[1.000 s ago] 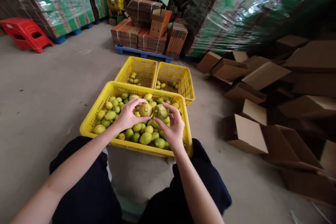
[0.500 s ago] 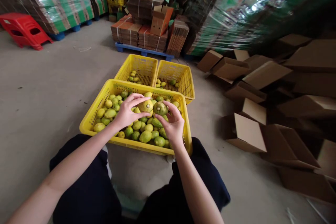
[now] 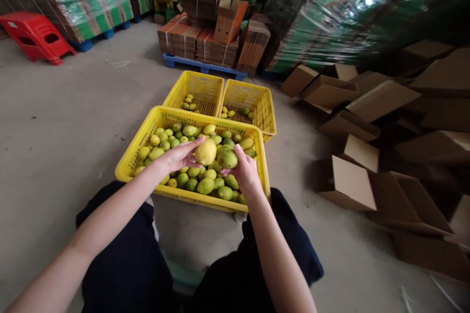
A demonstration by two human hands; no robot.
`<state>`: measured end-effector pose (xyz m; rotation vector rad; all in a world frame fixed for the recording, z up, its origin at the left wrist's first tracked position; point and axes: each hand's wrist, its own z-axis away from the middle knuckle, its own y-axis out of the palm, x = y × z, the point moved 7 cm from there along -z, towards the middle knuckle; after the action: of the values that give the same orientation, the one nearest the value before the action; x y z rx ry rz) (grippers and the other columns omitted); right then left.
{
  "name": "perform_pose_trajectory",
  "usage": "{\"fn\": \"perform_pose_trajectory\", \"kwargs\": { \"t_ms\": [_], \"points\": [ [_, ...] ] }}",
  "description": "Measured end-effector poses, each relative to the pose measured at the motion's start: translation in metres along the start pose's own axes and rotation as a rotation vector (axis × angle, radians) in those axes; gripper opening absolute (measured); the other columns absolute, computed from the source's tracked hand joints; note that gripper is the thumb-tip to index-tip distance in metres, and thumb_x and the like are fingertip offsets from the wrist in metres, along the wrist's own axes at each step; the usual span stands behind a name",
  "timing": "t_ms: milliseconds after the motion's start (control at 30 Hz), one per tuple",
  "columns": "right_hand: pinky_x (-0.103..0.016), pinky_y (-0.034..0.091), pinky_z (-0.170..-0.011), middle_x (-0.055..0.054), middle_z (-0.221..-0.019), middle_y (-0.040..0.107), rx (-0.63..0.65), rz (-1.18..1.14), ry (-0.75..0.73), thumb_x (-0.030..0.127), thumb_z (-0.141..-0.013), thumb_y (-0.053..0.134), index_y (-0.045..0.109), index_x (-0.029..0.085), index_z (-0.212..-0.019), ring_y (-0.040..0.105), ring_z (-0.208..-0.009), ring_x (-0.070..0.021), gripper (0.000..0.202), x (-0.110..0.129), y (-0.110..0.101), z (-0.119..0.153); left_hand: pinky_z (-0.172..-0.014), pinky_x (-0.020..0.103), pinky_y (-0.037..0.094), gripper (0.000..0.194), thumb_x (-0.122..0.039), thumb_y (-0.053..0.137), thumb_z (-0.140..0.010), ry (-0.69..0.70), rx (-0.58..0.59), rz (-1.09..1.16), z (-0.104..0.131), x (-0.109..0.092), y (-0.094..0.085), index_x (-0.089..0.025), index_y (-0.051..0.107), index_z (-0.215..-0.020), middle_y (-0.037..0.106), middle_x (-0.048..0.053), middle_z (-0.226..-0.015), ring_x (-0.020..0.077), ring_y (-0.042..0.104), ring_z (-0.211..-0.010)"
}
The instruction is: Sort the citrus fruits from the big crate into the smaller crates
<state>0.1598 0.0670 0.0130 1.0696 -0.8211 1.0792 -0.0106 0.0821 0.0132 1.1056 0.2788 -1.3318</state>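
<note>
Left hand: the left hand (image 3: 179, 155) reaches in over the big crate from its left near corner; its fingers are partly curled, opened only as wide as the yellow lemon they grip from the left.
Yellow lemon: the yellow lemon (image 3: 206, 151) is held above the middle of the crate, short of its far edge.
Right hand: the right hand (image 3: 246, 171) comes in over the near edge toward the right near corner; it is half closed around the green lemon, thumb on the right side, fingers mostly hidden beneath.
Green lemon: the green lemon (image 3: 227, 157) is just beside the yellow one, on its right; whether the two touch, I cannot tell.
Big crate: the big crate (image 3: 205, 200) is yellow, with its near edge at the person's knees; loose lemons (image 3: 205, 186), green to yellow, lie spread from its left edge to its right edge.
Rear crates: the left rear crate (image 3: 203, 88) and the right rear crate (image 3: 253, 89) sit side by side beyond the big crate's far edge, each with a few fruits on its floor.
Beyond: a blue pallet (image 3: 205, 66) carries bundled flat cartons (image 3: 216, 51).
Right side: cardboard boxes (image 3: 354, 181) lie heaped on the floor.
Far left: a red stool (image 3: 36, 34) stands near a wrapped stack (image 3: 95, 0).
</note>
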Motion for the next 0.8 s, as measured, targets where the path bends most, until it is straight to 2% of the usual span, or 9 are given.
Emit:
{"fn": "perform_pose_trajectory", "kwargs": {
  "t_ms": [67,133,233,300,400,500,633,733,800],
  "points": [
    [-0.034,0.057,-0.045,-0.004,-0.058,0.068,0.003,-0.018,-0.026,0.072,-0.057,0.081,0.066,0.021,-0.063,0.067,-0.054,-0.0218,0.054,0.002,0.000,0.000,-0.054,0.025,0.057,0.041,-0.041,0.079,-0.081,0.061,0.050,0.000,-0.002,-0.002,0.000,-0.013,0.069,-0.110,0.075,0.011,-0.091,0.0183,0.071,-0.069],
    [-0.036,0.062,-0.059,-0.004,-0.068,0.073,0.001,-0.038,-0.117,0.068,-0.062,0.080,0.070,0.021,-0.073,0.071,-0.066,-0.0229,0.049,0.010,-0.002,0.001,-0.060,0.028,0.059,0.046,-0.040,0.086,-0.073,0.145,0.086,0.007,-0.004,-0.006,0.000,-0.015,0.068,-0.106,0.074,0.011,-0.099,0.0211,0.072,-0.079],
    [-0.039,0.061,-0.083,-0.002,-0.094,0.077,0.034,0.013,-0.350,0.052,-0.065,0.086,0.073,0.025,-0.095,0.073,-0.089,-0.0231,0.043,0.028,-0.001,0.008,-0.071,0.032,0.061,0.054,-0.036,0.093,-0.060,0.329,0.064,-0.009,-0.003,-0.017,-0.001,-0.018,0.066,-0.103,0.070,0.008,-0.109,0.0218,0.071,-0.090],
    [-0.041,0.058,-0.094,-0.002,-0.108,0.075,0.055,0.097,-0.513,0.041,-0.061,0.092,0.073,0.028,-0.104,0.070,-0.103,-0.0238,0.048,0.039,0.002,0.014,-0.078,0.031,0.060,0.055,-0.030,0.095,-0.056,0.522,0.016,-0.091,0.004,-0.030,0.000,-0.020,0.067,-0.102,0.067,0.005,-0.111,0.0201,0.068,-0.097],
    [-0.045,0.054,-0.102,-0.004,-0.115,0.072,0.016,0.197,-0.700,0.035,-0.063,0.092,0.071,0.029,-0.109,0.066,-0.113,-0.0253,0.050,0.049,0.004,0.024,-0.080,0.026,0.058,0.053,-0.022,0.095,-0.053,0.802,-0.035,-0.269,0.019,-0.046,0.007,-0.022,0.069,-0.100,0.063,0.005,-0.112,0.0204,0.062,-0.107],
    [-0.048,0.053,-0.105,-0.005,-0.117,0.068,-0.027,0.268,-0.794,0.037,-0.070,0.088,0.071,0.029,-0.113,0.063,-0.116,-0.0258,0.047,0.052,0.005,0.030,-0.080,0.026,0.058,0.053,-0.020,0.094,-0.053,0.942,-0.046,-0.373,0.028,-0.052,0.012,-0.023,0.072,-0.101,0.058,0.005,-0.113,0.0220,0.059,-0.112],
    [-0.047,0.052,-0.105,-0.004,-0.117,0.062,-0.077,0.292,-0.808,0.036,-0.066,0.090,0.073,0.032,-0.111,0.061,-0.116,-0.0250,0.048,0.055,0.002,0.032,-0.083,0.028,0.059,0.052,-0.026,0.092,-0.058,0.948,-0.064,-0.379,0.029,-0.050,0.010,-0.024,0.075,-0.107,0.055,0.006,-0.120,0.0232,0.059,-0.115],
    [-0.046,0.055,-0.100,-0.004,-0.116,0.064,-0.064,0.239,-0.669,0.039,-0.064,0.090,0.073,0.030,-0.109,0.064,-0.111,-0.0253,0.049,0.050,-0.001,0.026,-0.091,0.033,0.057,0.049,-0.032,0.087,-0.065,0.854,-0.029,-0.276,0.023,-0.045,0.009,-0.023,0.074,-0.112,0.062,0.008,-0.122,0.0257,0.060,-0.117],
    [-0.043,0.057,-0.094,-0.004,-0.112,0.068,-0.037,0.146,-0.522,0.043,-0.067,0.087,0.072,0.029,-0.109,0.067,-0.103,-0.0237,0.047,0.041,-0.001,0.019,-0.094,0.037,0.056,0.047,-0.034,0.082,-0.072,0.724,0.005,-0.138,0.015,-0.038,0.009,-0.021,0.072,-0.116,0.067,0.008,-0.121,0.0275,0.062,-0.117]
  ]
}}
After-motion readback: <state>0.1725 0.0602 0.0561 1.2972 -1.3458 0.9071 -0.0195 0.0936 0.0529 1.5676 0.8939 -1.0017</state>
